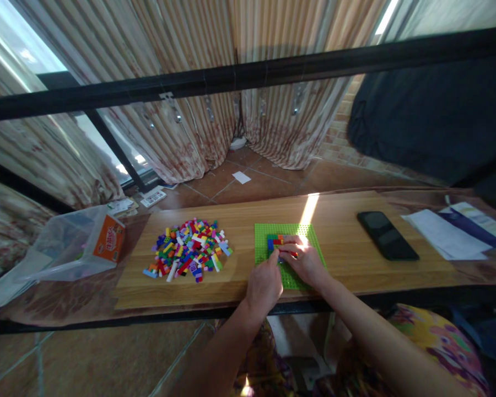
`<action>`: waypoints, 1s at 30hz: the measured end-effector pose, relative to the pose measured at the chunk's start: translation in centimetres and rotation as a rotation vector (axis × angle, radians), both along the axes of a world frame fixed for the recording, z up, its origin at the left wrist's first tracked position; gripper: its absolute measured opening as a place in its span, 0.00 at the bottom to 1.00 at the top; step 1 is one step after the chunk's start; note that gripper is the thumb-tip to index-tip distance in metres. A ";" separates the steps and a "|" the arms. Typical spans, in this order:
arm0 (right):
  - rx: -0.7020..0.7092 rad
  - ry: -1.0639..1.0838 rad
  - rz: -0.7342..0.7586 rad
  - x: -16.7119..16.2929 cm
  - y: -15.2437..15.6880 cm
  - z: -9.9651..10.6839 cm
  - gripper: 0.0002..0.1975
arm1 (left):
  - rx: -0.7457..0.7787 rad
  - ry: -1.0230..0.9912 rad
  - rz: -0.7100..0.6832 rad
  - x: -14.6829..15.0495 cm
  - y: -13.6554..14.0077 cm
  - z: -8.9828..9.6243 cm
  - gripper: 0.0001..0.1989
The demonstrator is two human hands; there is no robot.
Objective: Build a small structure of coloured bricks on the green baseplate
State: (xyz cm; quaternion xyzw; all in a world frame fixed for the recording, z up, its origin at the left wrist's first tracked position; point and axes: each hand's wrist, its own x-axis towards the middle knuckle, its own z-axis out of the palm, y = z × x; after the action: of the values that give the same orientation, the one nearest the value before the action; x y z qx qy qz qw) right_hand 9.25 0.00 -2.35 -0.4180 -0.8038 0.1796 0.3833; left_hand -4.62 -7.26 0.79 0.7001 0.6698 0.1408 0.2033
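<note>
A green studded baseplate lies on the wooden board, with a small cluster of building bricks in blue, red, orange and green on its upper middle. At the cluster's near side, my left hand is closed, its index finger reaching onto the bricks. My right hand comes in from the right, fingers bent over the same bricks and its fingertips close to the left ones. Both hands hide part of the cluster, and any single brick between the fingertips is too small to make out.
Left of the baseplate is a loose pile of coloured bricks on the wooden board. A clear plastic bin with an orange label stands farther left. A black phone and papers lie right. A dark rail crosses beyond.
</note>
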 end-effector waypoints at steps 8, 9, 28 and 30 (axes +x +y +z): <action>-0.155 0.049 -0.034 0.7 0.1 0.3 0.07 | -0.057 0.115 -0.019 0.6 0.2 0.7 0.23; -0.164 0.058 -0.050 0.9 0.0 0.3 0.07 | -0.060 0.129 -0.028 0.6 0.2 0.9 0.24; -0.365 0.115 -0.166 -0.3 1.0 0.8 0.04 | -0.068 0.271 -0.118 1.0 0.5 1.8 0.23; -0.381 0.124 -0.183 -0.4 1.1 0.6 0.04 | -0.090 0.289 -0.123 1.1 0.6 2.0 0.23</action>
State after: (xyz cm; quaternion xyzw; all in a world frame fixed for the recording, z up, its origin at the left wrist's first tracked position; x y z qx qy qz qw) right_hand 8.83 1.14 -1.77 -0.5423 -0.6889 0.3179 0.3609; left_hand -3.57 -6.68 2.76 0.7430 0.6536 -0.0041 0.1440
